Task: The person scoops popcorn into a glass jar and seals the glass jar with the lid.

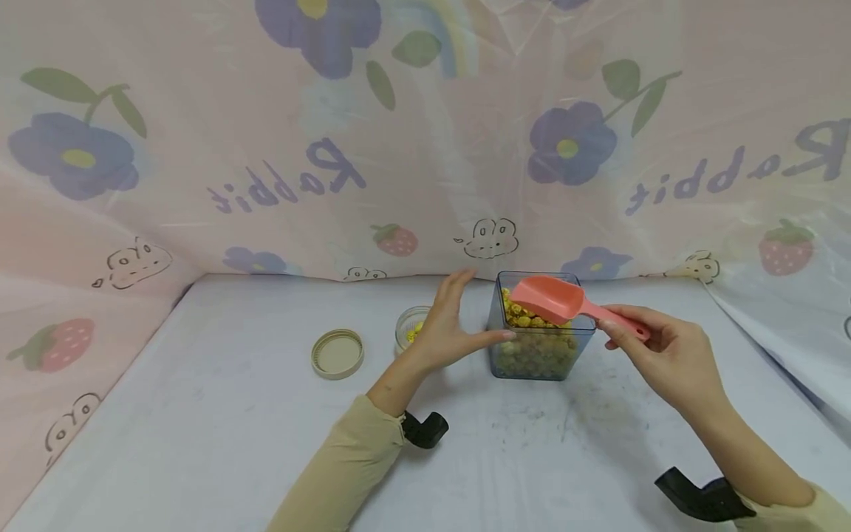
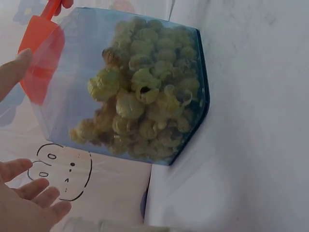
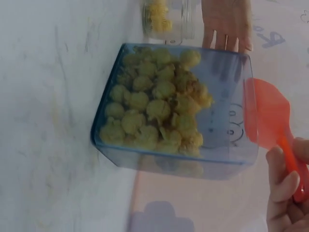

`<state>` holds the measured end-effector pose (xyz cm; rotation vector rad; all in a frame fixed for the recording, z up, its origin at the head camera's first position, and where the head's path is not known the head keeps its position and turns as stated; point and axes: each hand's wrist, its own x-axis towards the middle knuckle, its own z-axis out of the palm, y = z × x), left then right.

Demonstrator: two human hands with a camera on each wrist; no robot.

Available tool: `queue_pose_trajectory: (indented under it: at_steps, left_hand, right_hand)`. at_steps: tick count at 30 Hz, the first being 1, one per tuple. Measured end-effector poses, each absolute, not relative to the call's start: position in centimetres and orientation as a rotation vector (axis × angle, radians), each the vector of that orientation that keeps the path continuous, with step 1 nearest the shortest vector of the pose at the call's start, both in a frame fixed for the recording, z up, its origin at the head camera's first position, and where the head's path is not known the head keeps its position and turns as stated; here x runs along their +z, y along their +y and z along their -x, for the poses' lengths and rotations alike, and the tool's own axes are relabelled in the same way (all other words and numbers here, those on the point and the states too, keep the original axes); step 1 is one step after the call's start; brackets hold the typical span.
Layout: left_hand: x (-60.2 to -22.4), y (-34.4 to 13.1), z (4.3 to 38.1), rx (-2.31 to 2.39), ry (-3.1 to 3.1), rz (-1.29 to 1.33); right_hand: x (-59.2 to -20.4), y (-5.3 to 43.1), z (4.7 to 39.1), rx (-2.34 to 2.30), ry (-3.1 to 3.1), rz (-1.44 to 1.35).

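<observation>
My right hand grips the handle of a coral-red scoop. The scoop's bowl lies over the mouth of a clear bluish square container, and no popcorn shows in the bowl. Yellow popcorn fills the container a bit more than halfway. At its left side, my left hand is spread with thumb and fingers apart, the thumb tip right at the near rim. Behind that hand stands a small glass jar with some yellow pieces in it, partly hidden in the head view.
A round beige lid lies on the white table cover, left of the jar. A printed curtain hangs close behind the container and continues along both sides.
</observation>
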<state>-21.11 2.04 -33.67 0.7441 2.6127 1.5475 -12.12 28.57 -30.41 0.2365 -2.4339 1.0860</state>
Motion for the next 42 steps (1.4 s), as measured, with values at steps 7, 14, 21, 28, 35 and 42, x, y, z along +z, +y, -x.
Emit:
queue_pose_trajectory:
  at_steps: [7,14,21,28,35,42]
  left_hand:
    - [-33.6,2.9,21.3,1.567,2.535,-0.799]
    - [-33.5,3.5,21.6,1.583,2.488,-0.806]
    - [-33.6,4.1,21.9,1.615,2.421,-0.752]
    - [-33.8,4.6,22.3,1.649,2.339,-0.741]
    - [-34.0,4.7,22.3,1.693,2.28,-0.745]
    - [-34.3,4.7,22.4,1.767,2.211,-0.763]
  right_hand:
    - [-29.6,29.2,12.5,0.942,-2.532,-0.251]
    - [-29.4,29.8,12.8,0.917,-2.603,-0.238]
    - [-29.1,30.7,13.1,0.886,-2.663,-0.278]
    - [-28.3,31.1,13.3,0.795,-2.74,-0.291]
    - [-28.1,31.4,13.4,0.789,-2.761,-0.297]
    - [-27.4,31.6,14.1,0.681,-2.777,-0.405]
